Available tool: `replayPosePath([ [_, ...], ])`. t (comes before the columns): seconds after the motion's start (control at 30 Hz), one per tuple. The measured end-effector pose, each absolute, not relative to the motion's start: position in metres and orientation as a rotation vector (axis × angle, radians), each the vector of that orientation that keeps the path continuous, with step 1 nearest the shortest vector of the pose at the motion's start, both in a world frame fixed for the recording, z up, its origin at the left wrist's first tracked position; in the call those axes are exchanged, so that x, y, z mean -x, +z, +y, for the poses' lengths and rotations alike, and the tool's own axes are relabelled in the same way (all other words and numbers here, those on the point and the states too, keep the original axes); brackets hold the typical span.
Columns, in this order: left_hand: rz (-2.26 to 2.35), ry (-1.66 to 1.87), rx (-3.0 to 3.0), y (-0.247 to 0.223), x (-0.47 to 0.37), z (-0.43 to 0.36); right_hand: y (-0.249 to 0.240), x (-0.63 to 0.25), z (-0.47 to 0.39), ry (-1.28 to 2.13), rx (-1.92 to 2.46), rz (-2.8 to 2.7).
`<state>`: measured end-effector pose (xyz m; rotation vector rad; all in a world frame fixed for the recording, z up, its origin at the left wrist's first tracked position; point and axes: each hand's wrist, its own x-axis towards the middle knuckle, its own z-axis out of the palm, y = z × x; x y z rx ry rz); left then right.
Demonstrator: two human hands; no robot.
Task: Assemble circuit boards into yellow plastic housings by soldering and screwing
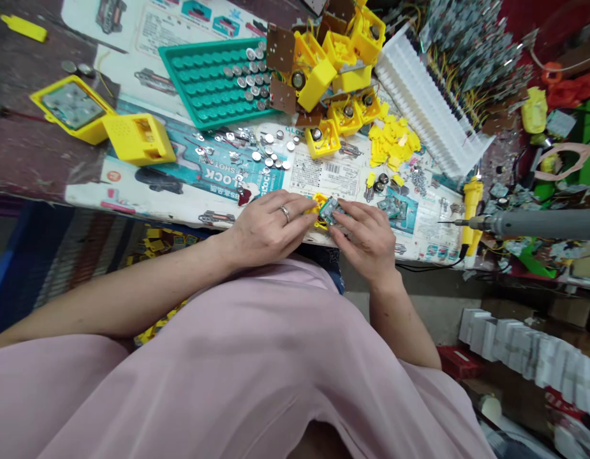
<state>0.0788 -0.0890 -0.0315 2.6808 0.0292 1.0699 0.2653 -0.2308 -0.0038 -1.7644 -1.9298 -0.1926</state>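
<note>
At the table's near edge my left hand [270, 226], with a ring on one finger, is closed on a small yellow plastic case [319, 210]. My right hand [367, 237] pinches a small green circuit board [329, 209] against the open side of that case. Whether the board sits inside the case or only touches it, I cannot tell. Just right of my right hand lie more circuit boards [393, 207]. Beyond my hands are loose button cells [270, 156] and a yellow case [323, 139] with a round metal part in it.
A green tray [189, 83] holds button cells at its right end. Yellow cases [318, 83] and small yellow pieces [394, 140] are heaped at the back. A white foam rack [428, 102] carries wired boards. At right a soldering iron [515, 224] points inward above a yellow tool [472, 210].
</note>
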Motion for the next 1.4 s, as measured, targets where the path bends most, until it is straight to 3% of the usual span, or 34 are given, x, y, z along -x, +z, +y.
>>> replayPosePath([
  [0.9,0.096,1.129,-2.812,-0.032,-0.079,-0.090,0.000,-0.261,-0.218,-0.250,1.784,-1.981],
  [1.4,0.104,0.823,-2.662,-0.024,-0.081,-0.073,0.010,-0.263,-0.213,-0.181,1.890,-2.063],
])
